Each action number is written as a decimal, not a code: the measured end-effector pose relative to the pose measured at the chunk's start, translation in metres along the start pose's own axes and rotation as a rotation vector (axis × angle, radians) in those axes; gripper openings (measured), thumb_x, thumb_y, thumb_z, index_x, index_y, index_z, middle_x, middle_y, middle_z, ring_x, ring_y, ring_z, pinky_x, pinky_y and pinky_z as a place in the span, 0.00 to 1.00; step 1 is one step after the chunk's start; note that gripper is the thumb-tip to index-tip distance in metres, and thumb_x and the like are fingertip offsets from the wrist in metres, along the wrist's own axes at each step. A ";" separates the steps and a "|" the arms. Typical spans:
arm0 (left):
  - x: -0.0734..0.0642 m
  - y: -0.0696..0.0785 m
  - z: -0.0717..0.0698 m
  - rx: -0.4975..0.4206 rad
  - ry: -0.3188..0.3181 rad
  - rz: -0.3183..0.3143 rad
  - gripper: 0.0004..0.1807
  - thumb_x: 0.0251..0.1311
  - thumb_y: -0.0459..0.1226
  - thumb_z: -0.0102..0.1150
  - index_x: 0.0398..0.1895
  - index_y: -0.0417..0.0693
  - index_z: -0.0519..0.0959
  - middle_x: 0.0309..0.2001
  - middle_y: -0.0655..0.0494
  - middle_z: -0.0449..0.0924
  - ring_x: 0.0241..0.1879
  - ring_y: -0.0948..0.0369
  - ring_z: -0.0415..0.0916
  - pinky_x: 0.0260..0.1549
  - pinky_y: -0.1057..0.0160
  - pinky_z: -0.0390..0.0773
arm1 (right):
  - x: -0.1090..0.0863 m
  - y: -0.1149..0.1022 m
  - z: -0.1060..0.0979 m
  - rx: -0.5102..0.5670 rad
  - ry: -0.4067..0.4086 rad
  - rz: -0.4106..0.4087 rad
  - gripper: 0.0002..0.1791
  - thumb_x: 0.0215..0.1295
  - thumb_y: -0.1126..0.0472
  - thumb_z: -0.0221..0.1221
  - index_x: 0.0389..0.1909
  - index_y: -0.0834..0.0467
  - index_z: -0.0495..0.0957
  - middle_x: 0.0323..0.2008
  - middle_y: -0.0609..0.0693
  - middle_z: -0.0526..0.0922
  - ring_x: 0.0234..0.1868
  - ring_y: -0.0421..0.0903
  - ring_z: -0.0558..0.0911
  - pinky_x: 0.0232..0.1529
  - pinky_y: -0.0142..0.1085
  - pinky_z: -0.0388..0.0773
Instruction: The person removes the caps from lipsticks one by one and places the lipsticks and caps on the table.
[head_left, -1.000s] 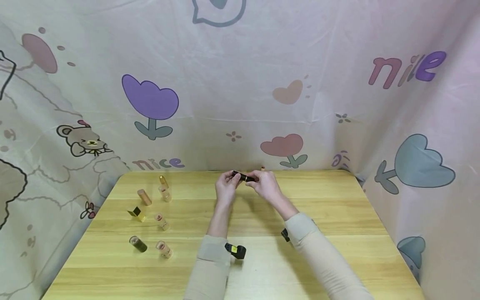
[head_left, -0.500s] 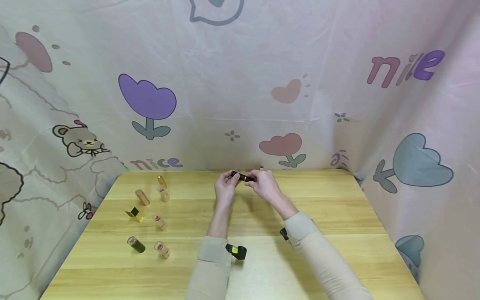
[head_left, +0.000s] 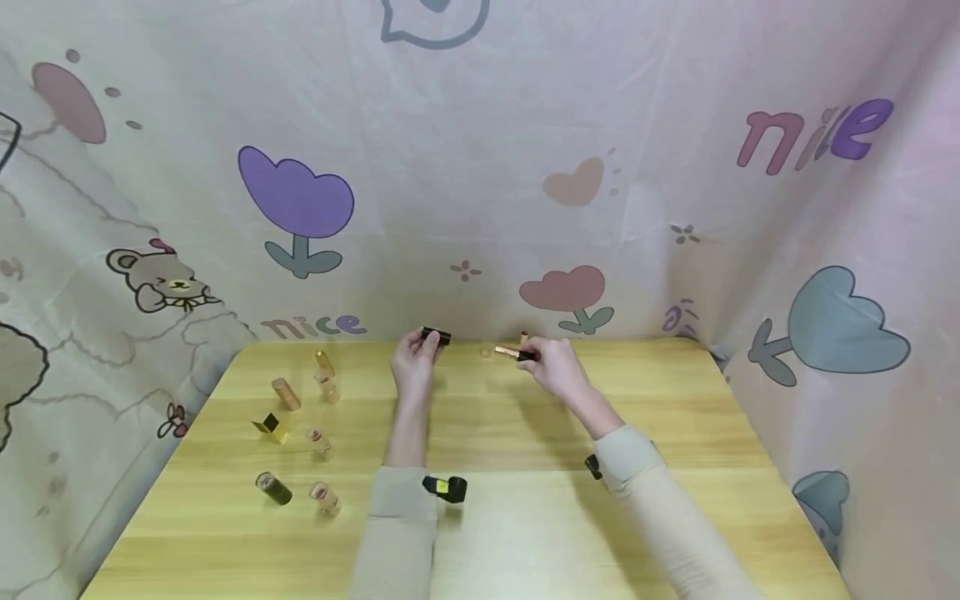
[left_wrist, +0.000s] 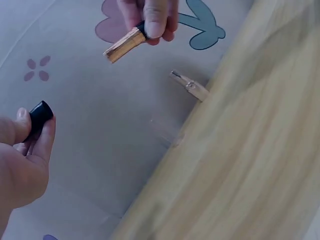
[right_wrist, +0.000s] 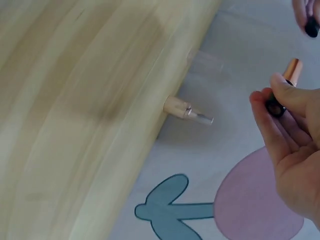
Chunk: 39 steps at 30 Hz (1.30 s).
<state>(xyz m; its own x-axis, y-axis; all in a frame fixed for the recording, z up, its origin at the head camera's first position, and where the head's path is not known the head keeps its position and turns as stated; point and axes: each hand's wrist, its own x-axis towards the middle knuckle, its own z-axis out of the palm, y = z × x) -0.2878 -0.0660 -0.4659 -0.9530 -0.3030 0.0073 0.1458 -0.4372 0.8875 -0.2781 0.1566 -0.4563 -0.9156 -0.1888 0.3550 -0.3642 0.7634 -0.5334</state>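
Watching from my desk, I can't judge the hold by feel. What have the hands got?

"On my screen, the left hand (head_left: 412, 362) pinches a black cap (head_left: 436, 336) between thumb and fingers, while the right hand (head_left: 558, 364) pinches the black base (head_left: 528, 356) of a gold-and-black tube (head_left: 507, 351). Cap and tube are apart, both held up near the back of the wooden table (head_left: 525, 517), the gold sleeve (left_wrist: 122, 46) pointing toward the left hand."

How should I expect that tube to handle?

"Light and stiff, I'd say, with a shiny, probably slick sleeve. I can't make out what sits inside the tip; if it's soft, a careless press could smear or snap it."

So where would I take hold?

"On the black base, thumb opposed by fingers, leaving the gold sleeve untouched. I'd squeeze the cap gently by its sides."

Anything fragile close by?

"A small peach tube (right_wrist: 176, 106) stands upright at the table's back edge, near the right hand, with a clear piece (right_wrist: 206, 62) near it. I'd judge both easy to tip with a knuckle."
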 end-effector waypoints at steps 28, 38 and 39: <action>0.016 -0.040 0.019 0.683 -0.393 0.170 0.14 0.65 0.26 0.67 0.53 0.33 0.80 0.50 0.38 0.84 0.54 0.45 0.83 0.57 0.56 0.85 | 0.005 0.044 0.020 0.465 0.097 0.348 0.17 0.62 0.70 0.70 0.50 0.70 0.80 0.48 0.66 0.85 0.50 0.61 0.86 0.54 0.46 0.87; 0.027 -0.052 0.020 0.836 -0.470 0.121 0.15 0.63 0.24 0.67 0.52 0.32 0.79 0.49 0.39 0.84 0.52 0.45 0.82 0.57 0.54 0.85 | 0.011 0.059 0.035 0.347 -0.023 0.330 0.15 0.59 0.75 0.68 0.47 0.72 0.81 0.45 0.66 0.85 0.46 0.61 0.87 0.52 0.46 0.88; 0.028 -0.053 0.020 0.853 -0.477 0.115 0.15 0.63 0.24 0.67 0.52 0.32 0.79 0.49 0.39 0.84 0.52 0.45 0.82 0.57 0.54 0.85 | 0.011 0.060 0.035 0.331 -0.031 0.328 0.15 0.59 0.75 0.68 0.47 0.72 0.81 0.45 0.66 0.86 0.46 0.61 0.86 0.52 0.46 0.87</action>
<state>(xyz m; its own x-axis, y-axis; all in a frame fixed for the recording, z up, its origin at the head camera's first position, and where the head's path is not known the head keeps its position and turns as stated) -0.3270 -0.0346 -0.5038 -0.9796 0.1503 0.1336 0.1828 0.3881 0.9033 -0.3161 0.1787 -0.5117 -0.9944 0.0074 0.1057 -0.0843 0.5487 -0.8317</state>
